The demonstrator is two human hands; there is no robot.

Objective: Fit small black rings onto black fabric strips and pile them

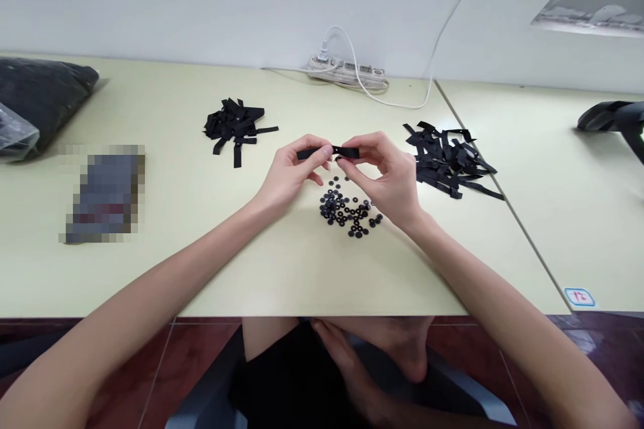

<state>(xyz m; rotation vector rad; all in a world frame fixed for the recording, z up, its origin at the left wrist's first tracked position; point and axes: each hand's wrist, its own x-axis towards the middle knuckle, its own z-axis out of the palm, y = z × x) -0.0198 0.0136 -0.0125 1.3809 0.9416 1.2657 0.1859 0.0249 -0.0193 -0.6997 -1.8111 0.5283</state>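
A short black fabric strip [346, 151] is stretched between my two hands above the table. My left hand [294, 167] pinches its left part between thumb and fingers. With its fingers closed, my right hand [385, 171] grips the strip's right part; a small dark piece shows at its thumb tip, too small to make out fully. Below my hands lies a scattered heap of small round black snap-like pieces with holes [347, 211]. Left of my hands is a pile of black strips [235, 124], and a larger pile of black strips [447, 161] lies beyond my right hand.
A power strip [347, 72] with a white cable [397, 104] sits against the wall. A black plastic bag [45, 100] and a blurred flat object [105, 194] are at the left. A seam and a number sticker [579, 297] mark the right side; a black object [614, 117] stands there.
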